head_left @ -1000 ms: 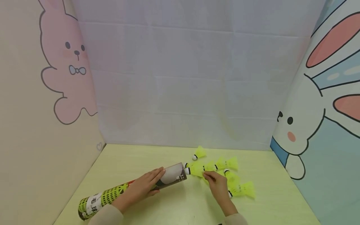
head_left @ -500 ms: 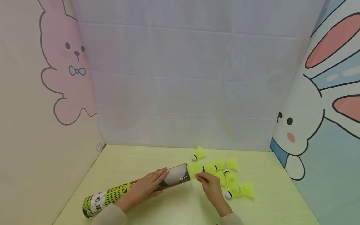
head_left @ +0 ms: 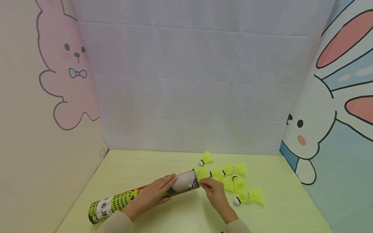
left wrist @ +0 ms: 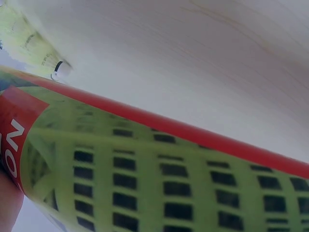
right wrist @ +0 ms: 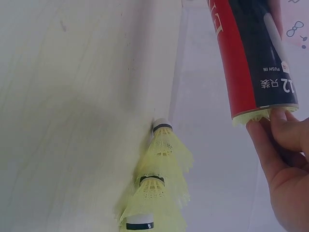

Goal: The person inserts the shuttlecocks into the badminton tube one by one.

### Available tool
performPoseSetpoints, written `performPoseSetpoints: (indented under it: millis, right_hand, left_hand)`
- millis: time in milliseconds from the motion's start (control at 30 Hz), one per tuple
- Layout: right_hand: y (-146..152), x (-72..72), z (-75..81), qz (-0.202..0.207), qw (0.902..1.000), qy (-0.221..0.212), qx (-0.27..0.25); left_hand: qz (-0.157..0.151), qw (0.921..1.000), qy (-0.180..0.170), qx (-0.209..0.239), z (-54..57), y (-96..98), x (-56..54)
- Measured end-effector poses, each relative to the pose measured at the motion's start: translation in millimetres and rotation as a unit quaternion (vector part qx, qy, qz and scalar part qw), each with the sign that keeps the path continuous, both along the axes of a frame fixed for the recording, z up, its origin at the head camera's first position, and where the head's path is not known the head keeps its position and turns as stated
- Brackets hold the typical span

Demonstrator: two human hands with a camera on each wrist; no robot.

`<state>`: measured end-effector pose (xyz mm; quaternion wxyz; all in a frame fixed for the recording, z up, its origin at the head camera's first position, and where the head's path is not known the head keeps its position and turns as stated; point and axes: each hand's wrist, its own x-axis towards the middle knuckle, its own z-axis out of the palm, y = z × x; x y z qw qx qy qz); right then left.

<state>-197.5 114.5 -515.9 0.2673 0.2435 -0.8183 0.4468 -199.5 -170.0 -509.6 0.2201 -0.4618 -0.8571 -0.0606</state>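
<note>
A long cylindrical shuttlecock tube, printed green, red and dark grey, lies slanted across the table in the head view, its mouth toward the right. My left hand holds it around the middle from above. At the tube's mouth, my right hand pinches the yellow skirt of a shuttlecock. Most of that shuttlecock is hidden inside the tube; only the skirt's rim sticks out in the right wrist view. In the left wrist view the tube's printed side fills the lower half.
Several yellow shuttlecocks lie in a loose group right of the tube, some nested in rows. One shuttlecock lies apart near the back. A pale table bears everything, with a white curtain behind and rabbit-patterned walls at both sides.
My right hand has moved left, pushing the pinched shuttlecock cork-first into the tube. The tube has shifted slightly right and my left hand with it.
</note>
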Motion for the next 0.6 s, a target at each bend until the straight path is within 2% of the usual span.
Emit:
performPoseSetpoints:
  millis: [233,433,600]
  right_hand:
    - [-1.0,0.4,0.1,0.007,0.9994,-0.029,0.021]
    - [0.0,0.5,-0.1,0.009,0.9985,-0.038,0.038]
    - [3.3,0.5,0.7,0.026,0.9971,-0.055,0.047]
  left_hand:
    - [-0.008,0.9999,-0.008,-0.005,2.6,2.2,2.9]
    - [-0.001,0.9999,-0.011,-0.011,2.5,2.3,4.1]
    - [0.001,0.9998,-0.013,-0.015,1.9,1.9,4.0]
